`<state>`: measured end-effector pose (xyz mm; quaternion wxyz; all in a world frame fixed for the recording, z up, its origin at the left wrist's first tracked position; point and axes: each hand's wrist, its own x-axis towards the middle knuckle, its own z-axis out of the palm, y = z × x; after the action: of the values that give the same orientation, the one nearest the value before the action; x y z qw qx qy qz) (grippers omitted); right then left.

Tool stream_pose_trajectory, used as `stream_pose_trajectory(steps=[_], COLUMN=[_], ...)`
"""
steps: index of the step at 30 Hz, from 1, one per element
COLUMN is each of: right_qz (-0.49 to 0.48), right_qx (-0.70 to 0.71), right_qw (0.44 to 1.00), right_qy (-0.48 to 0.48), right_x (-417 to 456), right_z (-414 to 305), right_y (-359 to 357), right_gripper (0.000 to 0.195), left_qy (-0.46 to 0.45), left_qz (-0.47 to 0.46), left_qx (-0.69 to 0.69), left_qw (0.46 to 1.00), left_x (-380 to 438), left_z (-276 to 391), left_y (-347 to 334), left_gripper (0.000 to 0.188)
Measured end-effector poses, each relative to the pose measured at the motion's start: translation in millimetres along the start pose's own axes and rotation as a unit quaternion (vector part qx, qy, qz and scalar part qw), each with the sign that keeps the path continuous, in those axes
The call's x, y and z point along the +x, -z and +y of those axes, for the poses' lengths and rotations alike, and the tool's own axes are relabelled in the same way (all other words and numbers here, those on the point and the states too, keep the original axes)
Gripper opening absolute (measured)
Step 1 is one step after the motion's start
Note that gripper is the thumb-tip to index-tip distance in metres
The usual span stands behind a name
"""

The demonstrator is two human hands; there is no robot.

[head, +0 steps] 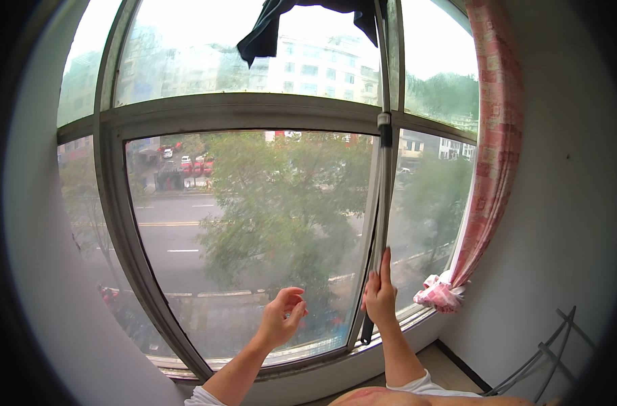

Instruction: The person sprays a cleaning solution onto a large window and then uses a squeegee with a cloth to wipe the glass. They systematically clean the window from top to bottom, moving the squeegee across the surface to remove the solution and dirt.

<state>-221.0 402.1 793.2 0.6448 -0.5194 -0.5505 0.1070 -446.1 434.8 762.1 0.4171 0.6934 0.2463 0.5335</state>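
A long metal telescopic pole stands nearly upright in front of the window, with a dark collar partway up and a black end cap at its foot. Around its lower part my right hand is closed, one finger stretched along the shaft. At the top of the view a dark cloth hangs at the pole's upper part, against the upper pane; what bears it is cut off. My left hand is raised left of the pole, fingers loosely curled, holding nothing. Behind both hands is the lower window pane, hazy in places.
Grey metal bars frame the window, including a wide crossbar. A pink patterned curtain, knotted at its lower end, hangs at the right. Thin grey rods lean crossed in the lower right corner by the white wall. Outside are a tree and a road.
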Motion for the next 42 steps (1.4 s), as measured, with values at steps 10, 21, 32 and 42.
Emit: stream_pose_trajectory(steps=[10, 21, 32, 42], right_qz=[-0.042, 0.021, -0.202, 0.163], right_qx=[-0.025, 0.02, 0.135, -0.1], right_qw=[0.995, 0.982, 0.918, 0.703], right_qy=[0.087, 0.188, 0.315, 0.685], right_x=[-162, 136, 139, 244], right_z=[-3, -221, -301, -405], right_y=[41, -80, -157, -206], right_gripper=[0.063, 0.06, 0.062, 0.018], left_qy=[0.08, -0.13, -0.196, -0.164], left_qz=[-0.103, 0.05, 0.316, 0.332], left_qx=[-0.099, -0.073, 0.272, 0.312], left_qw=[0.986, 0.988, 0.888, 0.875], left_x=[-15, 24, 59, 19], left_z=[-40, 36, 181, 239], left_y=[-29, 4, 145, 198], left_gripper=[0.017, 0.042, 0.037, 0.048])
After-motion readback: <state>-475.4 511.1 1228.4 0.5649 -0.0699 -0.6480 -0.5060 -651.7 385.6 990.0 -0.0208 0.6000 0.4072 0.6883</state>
